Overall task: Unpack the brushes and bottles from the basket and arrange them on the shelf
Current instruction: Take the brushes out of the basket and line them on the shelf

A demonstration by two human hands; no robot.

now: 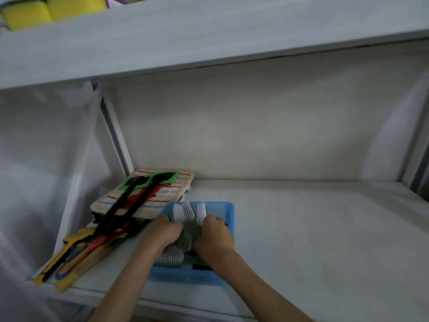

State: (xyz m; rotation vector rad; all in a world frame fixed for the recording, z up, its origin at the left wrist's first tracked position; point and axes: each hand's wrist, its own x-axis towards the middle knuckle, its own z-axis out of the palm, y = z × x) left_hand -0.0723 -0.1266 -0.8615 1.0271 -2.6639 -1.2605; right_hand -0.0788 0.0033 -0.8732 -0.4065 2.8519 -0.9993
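Note:
A blue plastic basket (222, 209) sits on the white shelf (313, 228), left of its middle. Several green brushes with white bristles (189, 213) lie inside it. Both my hands reach into the basket. My left hand (164, 231) is closed around the brushes from the left side. My right hand (214, 235) grips the same green bundle (186, 238) from the right. More white bristles (169, 257) show under my left wrist. No bottle is visible in the basket.
Left of the basket, long-handled brushes in black, red, green and yellow (111, 219) lie over a striped cloth pad (162, 196). Yellow sponges (27, 15) sit on the upper shelf. A white upright post (116, 135) bounds the left side.

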